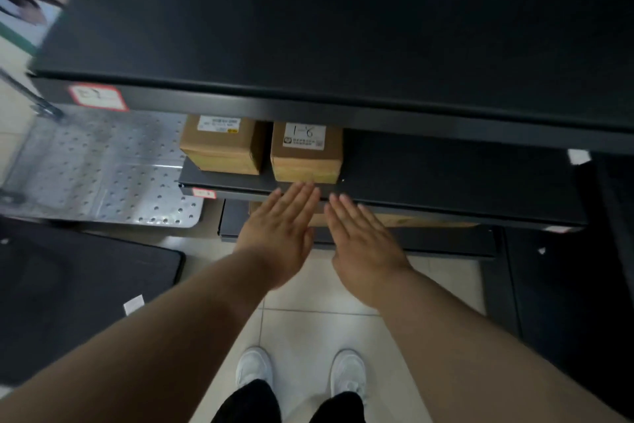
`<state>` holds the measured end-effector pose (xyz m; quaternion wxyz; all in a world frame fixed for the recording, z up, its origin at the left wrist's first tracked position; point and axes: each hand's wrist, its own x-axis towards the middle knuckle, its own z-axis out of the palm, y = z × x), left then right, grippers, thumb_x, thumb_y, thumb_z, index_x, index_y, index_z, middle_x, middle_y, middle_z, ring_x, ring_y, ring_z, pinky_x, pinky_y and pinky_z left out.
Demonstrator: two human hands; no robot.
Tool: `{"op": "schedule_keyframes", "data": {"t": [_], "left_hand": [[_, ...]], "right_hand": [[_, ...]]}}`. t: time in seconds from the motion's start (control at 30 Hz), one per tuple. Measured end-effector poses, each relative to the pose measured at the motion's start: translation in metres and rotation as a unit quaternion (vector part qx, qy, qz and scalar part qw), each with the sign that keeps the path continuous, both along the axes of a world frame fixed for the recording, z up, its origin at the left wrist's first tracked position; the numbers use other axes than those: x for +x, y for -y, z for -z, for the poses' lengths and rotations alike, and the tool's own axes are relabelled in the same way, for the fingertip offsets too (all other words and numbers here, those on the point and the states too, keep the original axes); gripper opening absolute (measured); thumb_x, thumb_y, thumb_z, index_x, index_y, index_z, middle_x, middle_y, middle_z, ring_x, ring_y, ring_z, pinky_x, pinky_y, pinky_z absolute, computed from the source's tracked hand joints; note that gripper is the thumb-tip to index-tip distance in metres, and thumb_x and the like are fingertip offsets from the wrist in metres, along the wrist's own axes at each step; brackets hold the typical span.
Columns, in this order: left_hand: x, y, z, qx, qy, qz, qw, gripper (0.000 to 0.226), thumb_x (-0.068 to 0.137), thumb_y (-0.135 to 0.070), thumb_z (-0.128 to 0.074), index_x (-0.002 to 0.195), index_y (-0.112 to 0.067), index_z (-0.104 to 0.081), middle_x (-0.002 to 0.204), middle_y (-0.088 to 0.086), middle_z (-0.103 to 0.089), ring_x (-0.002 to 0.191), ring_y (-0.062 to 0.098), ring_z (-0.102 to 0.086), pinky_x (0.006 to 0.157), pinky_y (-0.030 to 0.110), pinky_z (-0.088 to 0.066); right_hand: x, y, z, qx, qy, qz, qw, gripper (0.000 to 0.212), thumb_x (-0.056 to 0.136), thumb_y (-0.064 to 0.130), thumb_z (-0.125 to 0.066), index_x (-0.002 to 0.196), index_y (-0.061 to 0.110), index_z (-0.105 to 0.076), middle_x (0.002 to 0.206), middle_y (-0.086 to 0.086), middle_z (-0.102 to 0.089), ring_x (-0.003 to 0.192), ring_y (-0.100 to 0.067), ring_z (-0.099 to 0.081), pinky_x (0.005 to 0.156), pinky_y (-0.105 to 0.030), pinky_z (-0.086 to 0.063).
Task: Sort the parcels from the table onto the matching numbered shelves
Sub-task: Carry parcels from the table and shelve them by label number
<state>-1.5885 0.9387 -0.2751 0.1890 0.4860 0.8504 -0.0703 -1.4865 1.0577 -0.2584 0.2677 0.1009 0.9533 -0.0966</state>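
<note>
brown cardboard parcel with white handwritten label [306,152] at front edge of dark metal shelf [446,169]; left hand [279,234], right hand [365,244] flat, fingers straight, nothing grasped. parcel best pushed squarely inward, label kept readable.

I see the forearms [154,337] bare from the frame's edge to the left hand [278,234] and right hand [363,247]. On the feet are white trainers [254,366] with rounded toes; black trousers [250,402] cover both legs.
</note>
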Motion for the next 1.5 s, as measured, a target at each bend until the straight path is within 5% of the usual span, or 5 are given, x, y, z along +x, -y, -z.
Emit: {"op": "schedule_keyframes", "data": {"t": [0.4, 0.77, 1.1, 1.37, 1.5], "left_hand": [[0.059, 0.026, -0.155, 0.084, 0.0, 0.145, 0.986, 0.057, 0.1, -0.044, -0.008, 0.15, -0.022, 0.01, 0.157, -0.004, 0.018, 0.141, 0.01, 0.022, 0.118, 0.038, 0.01], [0.171, 0.034, -0.239, 0.151, -0.038, 0.406, 0.9, 0.06, 0.095, -0.047, 0.001, 0.15, -0.025, 0.009, 0.158, -0.007, 0.015, 0.143, 0.011, 0.02, 0.119, 0.042, 0.006], [0.478, 0.076, -0.284, 0.254, 0.03, 0.644, 0.721, 0.067, 0.084, -0.052, 0.012, 0.146, -0.027, 0.012, 0.154, -0.007, 0.013, 0.145, 0.012, 0.011, 0.118, 0.041, 0.004], [0.734, 0.25, -0.291, 0.232, 0.095, 0.797, 0.55, 0.056, 0.097, -0.05, -0.006, 0.144, -0.033, 0.02, 0.148, -0.011, 0.026, 0.145, 0.014, 0.017, 0.118, 0.043, 0.007], [0.819, 0.345, -0.281, 0.205, 0.103, 0.863, 0.45, 0.065, 0.075, -0.053, 0.017, 0.137, -0.033, 0.026, 0.156, -0.009, 0.019, 0.145, 0.014, 0.015, 0.117, 0.043, 0.009]], "right_hand": [[0.097, 0.045, -0.157, 0.1, -0.084, 0.159, 0.979, 0.059, 0.101, 0.046, -0.013, 0.15, 0.021, 0.008, 0.158, -0.001, 0.017, 0.144, -0.018, 0.02, 0.116, -0.036, 0.013], [0.26, 0.133, -0.246, 0.168, -0.121, 0.443, 0.872, 0.057, 0.099, 0.05, -0.01, 0.149, 0.031, 0.009, 0.156, 0.004, 0.02, 0.143, -0.015, 0.021, 0.117, -0.037, 0.011], [0.551, 0.305, -0.307, 0.269, -0.053, 0.689, 0.67, 0.058, 0.099, 0.05, -0.012, 0.15, 0.03, 0.007, 0.158, 0.002, 0.014, 0.145, -0.017, 0.016, 0.119, -0.038, 0.006], [0.74, 0.542, -0.319, 0.292, 0.004, 0.833, 0.469, 0.059, 0.098, 0.052, -0.015, 0.151, 0.031, 0.001, 0.16, 0.002, 0.008, 0.146, -0.017, 0.011, 0.119, -0.039, 0.004], [0.789, 0.66, -0.316, 0.282, 0.041, 0.889, 0.358, 0.058, 0.099, 0.051, -0.018, 0.151, 0.032, 0.001, 0.16, 0.003, 0.009, 0.146, -0.017, 0.013, 0.119, -0.039, 0.004]]}}
